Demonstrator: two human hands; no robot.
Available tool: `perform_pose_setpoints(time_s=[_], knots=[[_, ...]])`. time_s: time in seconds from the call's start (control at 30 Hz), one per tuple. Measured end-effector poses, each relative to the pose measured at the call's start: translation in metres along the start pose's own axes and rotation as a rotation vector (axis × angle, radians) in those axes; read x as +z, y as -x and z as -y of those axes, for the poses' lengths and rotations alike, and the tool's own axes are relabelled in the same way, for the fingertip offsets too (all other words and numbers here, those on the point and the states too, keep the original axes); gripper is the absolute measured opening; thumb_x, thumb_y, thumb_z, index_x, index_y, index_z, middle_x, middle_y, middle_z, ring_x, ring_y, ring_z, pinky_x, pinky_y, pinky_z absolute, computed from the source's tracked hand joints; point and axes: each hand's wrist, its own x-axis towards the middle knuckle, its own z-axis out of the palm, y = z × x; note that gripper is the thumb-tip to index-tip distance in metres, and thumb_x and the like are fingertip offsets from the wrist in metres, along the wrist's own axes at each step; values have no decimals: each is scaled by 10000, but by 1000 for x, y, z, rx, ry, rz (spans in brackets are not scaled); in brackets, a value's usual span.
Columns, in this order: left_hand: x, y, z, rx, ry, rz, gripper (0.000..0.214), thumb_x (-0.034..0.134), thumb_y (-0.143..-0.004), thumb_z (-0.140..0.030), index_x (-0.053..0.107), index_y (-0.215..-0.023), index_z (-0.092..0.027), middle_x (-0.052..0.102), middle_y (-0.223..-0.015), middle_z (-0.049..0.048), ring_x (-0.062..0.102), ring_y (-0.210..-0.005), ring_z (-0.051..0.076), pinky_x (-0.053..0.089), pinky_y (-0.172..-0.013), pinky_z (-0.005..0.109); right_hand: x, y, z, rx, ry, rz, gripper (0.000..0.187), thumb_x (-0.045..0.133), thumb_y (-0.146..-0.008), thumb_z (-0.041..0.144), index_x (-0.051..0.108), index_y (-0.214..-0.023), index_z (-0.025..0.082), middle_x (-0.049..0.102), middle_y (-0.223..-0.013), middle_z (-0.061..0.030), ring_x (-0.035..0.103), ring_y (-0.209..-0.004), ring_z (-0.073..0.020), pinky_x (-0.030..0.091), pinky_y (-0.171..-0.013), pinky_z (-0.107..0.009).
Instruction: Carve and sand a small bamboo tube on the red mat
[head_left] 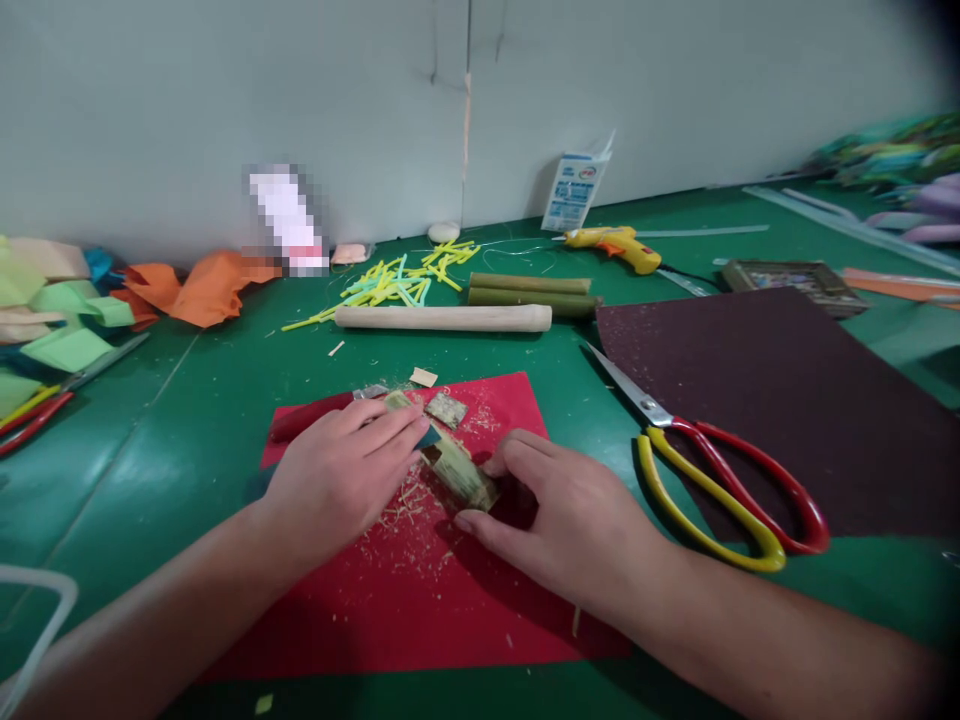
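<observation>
A short greenish bamboo piece (461, 475) lies slanted over a red sheet (420, 620), between my two hands. My right hand (555, 500) grips its near end, thumb on one side and bent fingers on the other. Over the far end lies my left hand (345, 460), its fingers pressed together and curled down onto the bamboo. A small dark blue edge (430, 438) shows under those fingertips; what it belongs to is hidden. Pale shavings (420, 545) are scattered on the sheet. A flat speckled square piece (446, 409) lies just beyond the bamboo.
Scissors (652, 410) with red and yellow handles lie right of my right hand, partly on a dark brown sheet (750, 400). Beyond are a pale wooden stick (442, 318), green bamboo lengths (529, 284), yellow strips (382, 285) and a glue gun (615, 245). Other scissors (45, 415) lie left.
</observation>
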Motion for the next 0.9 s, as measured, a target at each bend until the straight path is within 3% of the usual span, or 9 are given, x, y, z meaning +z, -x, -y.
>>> perform_pose_setpoints(time_s=[0.2,0.37,0.5,0.6,0.73,0.9], knots=[[4,3,5,-108,43,-18,262,452,-896,-156,591,-1118,-149,653,-1109,53,583,-998,183,495,-833,348,0,1,0,6,-4,1,273,618,-734,458,562,-785,196,584,-790,-17,558,-675,-170,409,-575,-293],[5,5,2,-53,91,-26,244,457,-886,-141,627,-1061,-147,655,-1106,58,587,-998,181,488,-871,345,0,0,0,7,-12,-3,266,624,-732,450,558,-759,194,581,-765,-14,551,-650,-161,398,-558,-283],[6,6,4,-148,52,-51,254,482,-880,-167,615,-1094,-140,663,-1086,63,592,-964,191,503,-831,348,0,-2,1,19,-22,4,262,625,-731,447,558,-765,197,582,-773,-12,551,-655,-164,396,-566,-286],[7,6,4,-60,54,-58,231,484,-871,-129,633,-1047,-122,660,-1096,67,587,-992,184,488,-870,339,0,-2,1,21,-21,14,257,618,-737,442,555,-766,195,574,-771,-12,545,-657,-164,394,-569,-287],[8,6,5,-102,36,-68,242,487,-874,-146,620,-1074,-119,666,-1077,70,595,-958,191,505,-827,348,0,-1,1,30,-18,26,262,609,-744,452,558,-776,197,573,-775,-11,541,-656,-165,390,-572,-292],[8,6,5,-14,69,-66,224,482,-874,-127,635,-1036,-111,664,-1082,77,597,-993,182,491,-874,340,-1,-2,2,25,-30,20,247,622,-735,430,553,-758,194,568,-754,-6,529,-639,-155,377,-558,-280]])
